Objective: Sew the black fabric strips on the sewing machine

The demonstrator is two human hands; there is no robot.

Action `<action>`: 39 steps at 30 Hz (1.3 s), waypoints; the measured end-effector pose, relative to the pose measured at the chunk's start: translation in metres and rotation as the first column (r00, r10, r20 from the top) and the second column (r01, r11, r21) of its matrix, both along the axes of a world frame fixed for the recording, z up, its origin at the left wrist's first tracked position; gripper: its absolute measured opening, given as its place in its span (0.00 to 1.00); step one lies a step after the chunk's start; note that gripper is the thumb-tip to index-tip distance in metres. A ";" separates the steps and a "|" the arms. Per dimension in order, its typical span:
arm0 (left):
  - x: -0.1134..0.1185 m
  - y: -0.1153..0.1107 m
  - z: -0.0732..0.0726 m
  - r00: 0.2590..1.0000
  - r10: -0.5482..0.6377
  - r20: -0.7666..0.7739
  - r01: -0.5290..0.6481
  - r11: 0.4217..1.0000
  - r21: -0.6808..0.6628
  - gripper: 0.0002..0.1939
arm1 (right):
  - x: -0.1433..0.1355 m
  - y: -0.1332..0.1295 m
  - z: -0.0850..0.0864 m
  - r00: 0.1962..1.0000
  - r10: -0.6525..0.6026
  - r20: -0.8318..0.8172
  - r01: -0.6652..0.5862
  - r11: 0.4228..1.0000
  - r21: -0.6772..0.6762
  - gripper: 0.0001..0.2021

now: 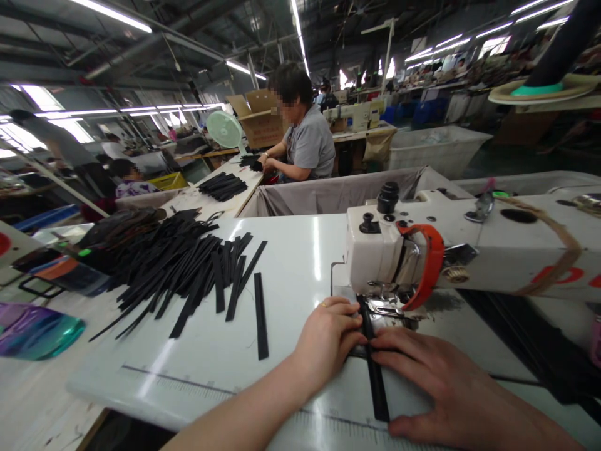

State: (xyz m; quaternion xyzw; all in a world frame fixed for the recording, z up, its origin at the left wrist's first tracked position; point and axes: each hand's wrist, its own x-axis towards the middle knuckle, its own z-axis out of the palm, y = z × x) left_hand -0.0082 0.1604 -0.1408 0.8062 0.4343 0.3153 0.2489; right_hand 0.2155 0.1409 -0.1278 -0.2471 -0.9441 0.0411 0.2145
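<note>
A narrow black fabric strip (377,382) runs from under the presser area of a white sewing machine (375,254) toward the table's front edge. My left hand (328,335) lies along the strip's left side, its fingers pressed together at the strip near the needle area. My right hand (429,382) is on the other side, fingers apart, index and middle fingertips touching the strip's edge and the thumb beside its near end. A separate black strip (261,316) lies on the white table to the left, beside a big pile of black strips (188,269).
A purple and teal object (40,331) is at the far left. Across the table, a person in a grey shirt (312,141) handles black pieces near a green fan (224,130). A cloth-lined bin (323,194) stands behind the machine.
</note>
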 end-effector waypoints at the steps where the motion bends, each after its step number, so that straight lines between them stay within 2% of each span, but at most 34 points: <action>1: -0.001 0.001 -0.001 1.000 0.011 0.014 -0.011 1.000 -0.012 0.07 | 0.000 0.000 0.000 1.000 -0.007 -0.003 0.007 1.000 -0.001 0.29; 7: -0.001 0.012 -0.004 0.990 0.091 0.105 -0.081 0.992 -0.095 0.15 | 0.000 0.000 0.000 1.000 -0.031 0.003 0.031 0.999 -0.027 0.26; 13: 0.004 0.014 0.001 0.991 0.124 0.038 -0.121 0.989 -0.082 0.12 | 0.002 0.005 -0.003 1.000 -0.006 -0.022 0.005 0.998 -0.065 0.21; 19: 0.001 0.010 -0.002 0.997 0.064 0.032 -0.063 0.997 -0.035 0.13 | 0.000 0.005 -0.003 1.000 -0.006 -0.025 0.005 0.998 -0.058 0.21; 25: 0.000 0.007 -0.003 1.000 -0.004 0.024 0.003 0.999 0.038 0.08 | -0.001 0.004 -0.002 0.999 -0.017 -0.035 0.015 0.998 -0.055 0.23; 29: 0.002 0.005 -0.001 0.999 -0.027 -0.028 0.028 0.999 0.036 0.08 | -0.001 0.005 -0.002 0.999 0.000 -0.040 -0.002 0.999 -0.054 0.23; 39: 0.011 0.002 -0.003 0.996 0.007 -0.090 -0.003 0.999 0.048 0.08 | -0.003 0.002 -0.002 0.996 -0.071 -0.052 0.063 0.987 -0.146 0.22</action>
